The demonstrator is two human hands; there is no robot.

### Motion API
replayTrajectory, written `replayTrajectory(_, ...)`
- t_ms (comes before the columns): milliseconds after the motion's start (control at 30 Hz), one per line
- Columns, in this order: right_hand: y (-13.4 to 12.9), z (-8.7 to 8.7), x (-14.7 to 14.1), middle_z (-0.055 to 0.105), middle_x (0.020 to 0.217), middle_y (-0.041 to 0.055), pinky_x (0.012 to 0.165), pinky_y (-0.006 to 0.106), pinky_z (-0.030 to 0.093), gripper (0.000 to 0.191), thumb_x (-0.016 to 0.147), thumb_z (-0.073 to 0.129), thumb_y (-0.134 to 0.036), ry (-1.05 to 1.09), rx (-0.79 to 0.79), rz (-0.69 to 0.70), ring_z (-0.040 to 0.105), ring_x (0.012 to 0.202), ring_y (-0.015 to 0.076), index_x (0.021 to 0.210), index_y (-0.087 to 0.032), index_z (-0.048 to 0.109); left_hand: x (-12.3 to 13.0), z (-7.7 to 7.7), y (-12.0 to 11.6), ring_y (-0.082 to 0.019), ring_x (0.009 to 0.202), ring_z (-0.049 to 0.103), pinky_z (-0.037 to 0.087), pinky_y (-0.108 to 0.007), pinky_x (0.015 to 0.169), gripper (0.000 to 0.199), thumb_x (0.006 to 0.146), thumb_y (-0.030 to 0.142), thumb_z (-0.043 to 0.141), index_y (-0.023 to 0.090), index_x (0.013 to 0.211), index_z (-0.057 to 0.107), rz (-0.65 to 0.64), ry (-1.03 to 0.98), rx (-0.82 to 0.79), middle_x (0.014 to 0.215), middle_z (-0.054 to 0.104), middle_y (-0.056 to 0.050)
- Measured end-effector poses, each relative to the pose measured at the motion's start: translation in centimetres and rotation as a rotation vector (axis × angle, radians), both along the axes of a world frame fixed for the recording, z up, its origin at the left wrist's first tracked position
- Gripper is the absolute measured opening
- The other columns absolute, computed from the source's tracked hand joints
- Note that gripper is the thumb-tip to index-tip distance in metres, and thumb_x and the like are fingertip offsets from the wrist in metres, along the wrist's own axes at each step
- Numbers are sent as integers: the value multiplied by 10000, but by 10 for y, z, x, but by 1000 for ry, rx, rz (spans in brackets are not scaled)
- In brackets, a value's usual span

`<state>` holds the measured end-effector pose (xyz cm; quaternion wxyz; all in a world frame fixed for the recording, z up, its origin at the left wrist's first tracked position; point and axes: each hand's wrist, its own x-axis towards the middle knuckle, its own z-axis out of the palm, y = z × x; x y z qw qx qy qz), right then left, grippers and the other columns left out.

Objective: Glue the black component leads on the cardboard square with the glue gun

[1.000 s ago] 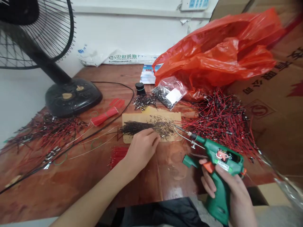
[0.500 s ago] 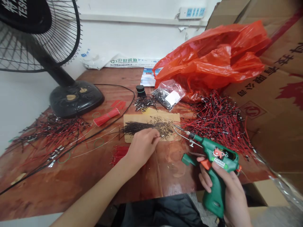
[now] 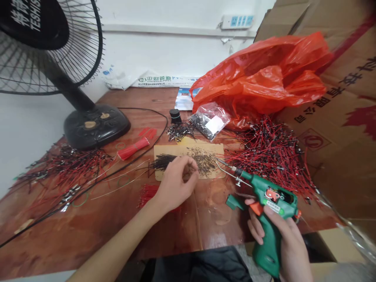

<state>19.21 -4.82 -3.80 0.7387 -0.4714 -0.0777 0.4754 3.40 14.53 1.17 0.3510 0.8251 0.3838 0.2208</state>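
Note:
My right hand (image 3: 289,241) is wrapped round the handle of a green soldering gun (image 3: 272,199), with its fingers by the orange trigger. The gun's metal tip and thin curved feed tube point left, reaching the right edge of a tan board (image 3: 219,149). Over the board's front edge is my left hand (image 3: 178,184), thumb and forefinger curled together in a ring. Whatever is between those fingertips is too small to make out. Black wires (image 3: 163,159) lie in a bundle on the board, partly behind this hand. Dark bits are scattered across the board's right half.
Red and black wires are heaped at right (image 3: 270,156) and at left (image 3: 73,164). A fan (image 3: 96,125) stands back left. Red wires (image 3: 147,194) lie beside my left forearm. A red plastic bag (image 3: 258,78) and a cardboard box (image 3: 346,156) border the right side.
The small pale piece seen at my left fingertips no longer shows. My left thumb and forefinger have rounded into a ring. My right hand still holds the soldering gun; the view has shifted slightly.

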Motion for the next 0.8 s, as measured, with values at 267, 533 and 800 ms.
replayTrajectory(267,1,0,0,500,553,23,462,281,322,242,929,586,-316,-11,-6,2,440,475,138,1022,-128,707,-1,14,2,-71,676,417,362,-230,652,252,767,313,655,149,823,471,-167,-619,-872,835,561,-42)
replayTrajectory(533,0,2,0,481,546,18,460,279,310,245,930,578,-325,-28,-12,7,430,471,138,1005,-132,708,0,11,1,-74,684,440,384,-237,674,256,746,313,670,148,800,481,-171,-639,-926,799,549,-32)
replayTrajectory(800,0,0,0,496,568,18,457,278,329,217,925,594,-309,-19,-3,3,438,477,135,994,-136,706,-8,4,8,-123,715,488,327,-275,696,365,923,456,548,148,733,598,-138,85,140,718,588,-21)
